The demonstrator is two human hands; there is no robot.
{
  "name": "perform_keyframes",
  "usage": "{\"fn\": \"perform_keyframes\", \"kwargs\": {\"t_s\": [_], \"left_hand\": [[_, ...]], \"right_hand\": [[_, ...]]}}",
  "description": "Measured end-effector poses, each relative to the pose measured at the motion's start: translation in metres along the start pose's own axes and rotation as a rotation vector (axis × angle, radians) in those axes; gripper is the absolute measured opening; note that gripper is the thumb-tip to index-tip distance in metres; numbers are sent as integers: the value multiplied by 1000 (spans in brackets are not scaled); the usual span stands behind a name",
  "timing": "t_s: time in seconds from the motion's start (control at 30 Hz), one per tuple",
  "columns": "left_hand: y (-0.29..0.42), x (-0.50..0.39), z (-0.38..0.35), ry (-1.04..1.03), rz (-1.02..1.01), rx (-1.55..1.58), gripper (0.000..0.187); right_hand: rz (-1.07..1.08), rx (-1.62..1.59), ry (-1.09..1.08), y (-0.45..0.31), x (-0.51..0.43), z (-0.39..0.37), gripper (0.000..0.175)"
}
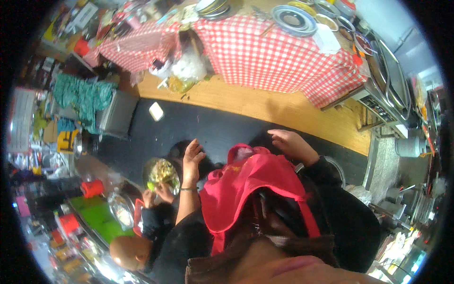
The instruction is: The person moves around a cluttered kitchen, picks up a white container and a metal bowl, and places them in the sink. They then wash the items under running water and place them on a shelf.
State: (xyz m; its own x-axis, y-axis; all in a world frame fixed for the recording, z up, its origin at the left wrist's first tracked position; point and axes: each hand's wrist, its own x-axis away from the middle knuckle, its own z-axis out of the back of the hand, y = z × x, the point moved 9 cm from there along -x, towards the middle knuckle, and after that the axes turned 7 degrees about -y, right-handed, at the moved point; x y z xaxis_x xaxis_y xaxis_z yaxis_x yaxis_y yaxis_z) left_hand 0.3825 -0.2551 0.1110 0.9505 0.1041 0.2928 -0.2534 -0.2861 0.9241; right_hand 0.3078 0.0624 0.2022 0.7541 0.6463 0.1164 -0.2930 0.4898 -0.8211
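My left hand [193,158] is raised over the dark floor mat [220,124], fingers apart and empty, with a thin band at the wrist. My right hand [292,143], also holding nothing, reaches out at the right with its index finger extended. Between the hands lies the red apron [248,184] on my body. Beyond them a red-and-white checked cloth [255,56] hangs from a table that bears stacked plates and bowls [294,19]. Left of my left hand, another person's hands [158,193] hold something green over a bowl of chopped food [163,172].
A white block-like thing [156,111] lies on the mat. Plastic bags [189,67] stand under the table. A grey box with a green cloth [83,96] is at the left, an appliance with a control panel [381,106] at the right. The other person sits close at lower left.
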Motion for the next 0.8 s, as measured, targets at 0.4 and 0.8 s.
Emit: {"fn": "perform_keyframes", "kwargs": {"t_s": [0.4,0.8], "left_hand": [[9,-240,-155,-128,227,10,50],[-3,-499,-369,-550,488,206,63]], "right_hand": [[-324,-225,181,192,-46,153,37],[-708,-383,611,366,-29,307,39]]}}
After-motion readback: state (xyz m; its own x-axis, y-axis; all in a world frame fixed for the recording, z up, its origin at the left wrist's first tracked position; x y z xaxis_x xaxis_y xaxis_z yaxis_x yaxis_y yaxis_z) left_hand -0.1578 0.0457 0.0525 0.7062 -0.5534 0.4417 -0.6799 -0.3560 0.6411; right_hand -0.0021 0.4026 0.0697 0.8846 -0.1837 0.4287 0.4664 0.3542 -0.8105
